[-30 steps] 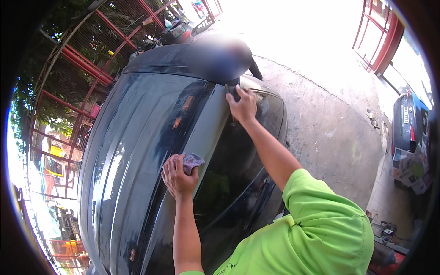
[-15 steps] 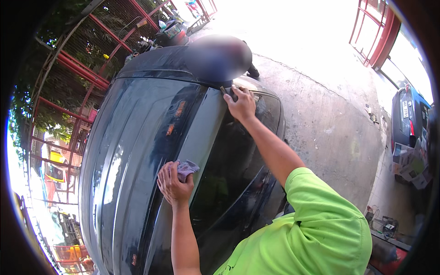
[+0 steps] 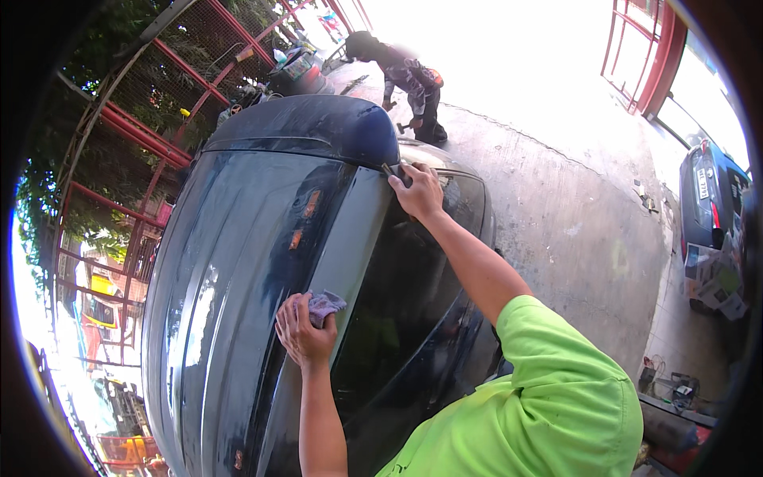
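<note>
Biggest thing by far was the dark car (image 3: 230,246), its ridged roof taking up the left and middle. Concrete floor (image 3: 572,215) spread out to the right, and a co-worker (image 3: 413,83) was bent over past the far corner, well apart from the person's hands. A dark side window (image 3: 389,294) sat next to the roof, with a pale grey strip (image 3: 342,246) edging it, long axis going lower left to upper right. The right hand (image 3: 420,193) was up by the strip's far end, way nearer that corner than the left hand (image 3: 306,332), which sat lower on the roof side. Left fingers were loosely curled, a purple-grey cloth (image 3: 326,304) bunched against the thumb. Smallest was a thin tan-edged block (image 3: 388,169), poking out leftward from the right fingers, gripped pretty narrow, looked like. Couldn't tell how flat it sat.
</note>
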